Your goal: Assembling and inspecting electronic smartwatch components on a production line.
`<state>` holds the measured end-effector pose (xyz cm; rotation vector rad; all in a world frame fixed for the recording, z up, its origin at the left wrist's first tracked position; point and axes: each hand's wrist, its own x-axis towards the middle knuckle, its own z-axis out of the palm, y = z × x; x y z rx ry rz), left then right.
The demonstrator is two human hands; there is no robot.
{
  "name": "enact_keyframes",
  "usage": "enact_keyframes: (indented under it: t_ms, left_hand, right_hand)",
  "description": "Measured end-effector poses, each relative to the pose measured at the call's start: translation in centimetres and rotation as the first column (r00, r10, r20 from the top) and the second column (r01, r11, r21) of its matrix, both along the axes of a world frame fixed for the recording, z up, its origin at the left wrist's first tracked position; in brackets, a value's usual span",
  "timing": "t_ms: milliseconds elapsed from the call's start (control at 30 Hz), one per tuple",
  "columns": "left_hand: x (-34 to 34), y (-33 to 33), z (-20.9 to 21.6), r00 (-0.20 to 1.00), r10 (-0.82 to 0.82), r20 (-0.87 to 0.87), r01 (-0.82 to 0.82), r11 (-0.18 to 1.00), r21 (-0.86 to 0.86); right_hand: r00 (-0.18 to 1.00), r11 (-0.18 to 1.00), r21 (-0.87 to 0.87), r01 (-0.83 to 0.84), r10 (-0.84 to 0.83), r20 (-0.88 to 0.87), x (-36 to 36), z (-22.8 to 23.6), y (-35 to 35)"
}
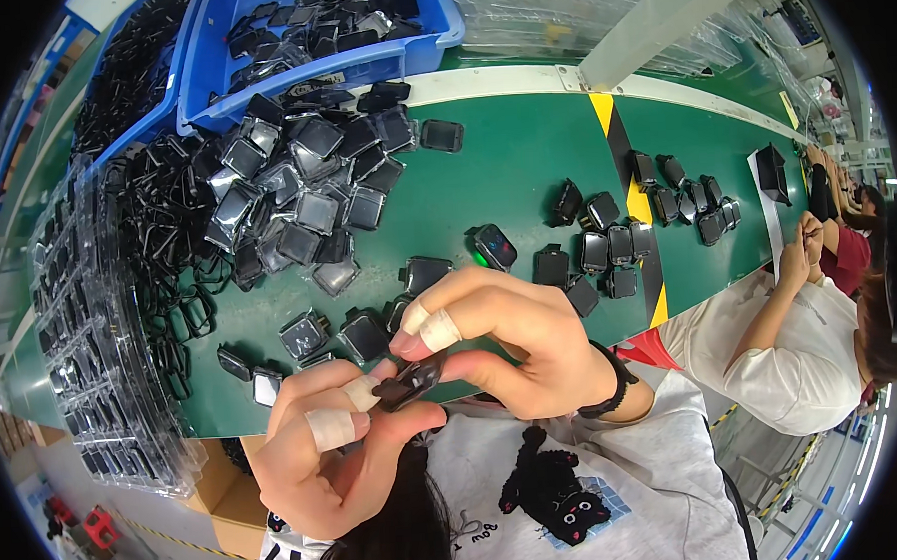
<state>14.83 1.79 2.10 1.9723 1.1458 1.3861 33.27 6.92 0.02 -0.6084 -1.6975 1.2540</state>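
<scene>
Close to my body, both hands meet on a small black watch case (pixel 413 385). My left hand (pixel 321 456), with tape on its fingers, pinches the case's left end. From the right, my right hand (pixel 532 351), also taped and with a black band at the wrist, grips the other end between thumb and fingers. Just beyond my fingers lie several black square watch cases (pixel 363 334) on the green table. One watch (pixel 492 248) farther off has a lit, coloured screen and a green glow at its side. My fingers hide part of the held case.
A heap of glossy black covers (pixel 315 211) and a pile of thin black frames (pixel 190 313) cover the table's left. Stacked clear trays (pixel 123 394) stand beyond them. Blue bins (pixel 329 73) sit behind. More watch cases (pixel 594 252) lie near striped tape; a co-worker (pixel 797 355) sits right.
</scene>
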Motion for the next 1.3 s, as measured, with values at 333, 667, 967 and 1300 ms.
enact_keyframes:
  t_ms: [333,667,967,1300]
  left_hand:
    - [0.7,-1.4,0.1,0.997,0.049,-0.052,-0.050,0.998,-0.027]
    - [2.6,-1.0,0.9,0.986,-0.035,-0.164,0.068,0.978,0.200]
    - [1.2,-4.3,0.9,0.966,0.009,-0.257,0.043,0.980,0.195]
    - [2.4,0.1,-0.2,1.000,-0.001,0.009,-0.002,0.940,0.342]
  right_hand:
    - [0.668,0.910,0.352,0.218,-0.402,0.626,5.1,0.3,-0.9]
    - [0.991,0.947,0.310,0.083,-0.111,0.071,3.4,0.9,-2.6]
    - [0.980,0.987,0.129,0.100,-0.075,-0.183,1.0,0.8,-3.0]
    - [0.990,0.998,0.056,0.039,-0.031,-0.139,1.8,0.1,-2.5]
